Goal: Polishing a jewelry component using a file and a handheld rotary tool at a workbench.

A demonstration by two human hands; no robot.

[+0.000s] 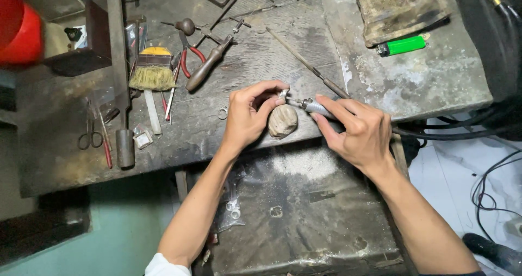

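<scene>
A grimy dark bench (65, 162) fills the view. Near its front edge, the left hand (247, 118) pinches a small metal piece (283, 95) over a rounded peg (283, 121); the right hand (356, 132), fingers clenched, grips a rotary tool (312, 106) touching it. Farther back lie a brush (152, 72), pliers (187, 56) and a green lighter (402, 45).

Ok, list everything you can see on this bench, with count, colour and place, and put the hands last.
workbench: one, dark grey, worn, fills the upper view
ring: one, silvery, in the left fingertips
rotary tool: one, metal, tip at the ring
bench peg: one, tan, rounded, under the hands
brush: one, yellow bristles, left of centre
pliers: one, red handles, beside the brush
scissors: one, dark, far left
lighter: one, green, upper right
small ring: one, silvery, left of the left hand
left hand: pinches the ring
right hand: grips the rotary tool
</scene>
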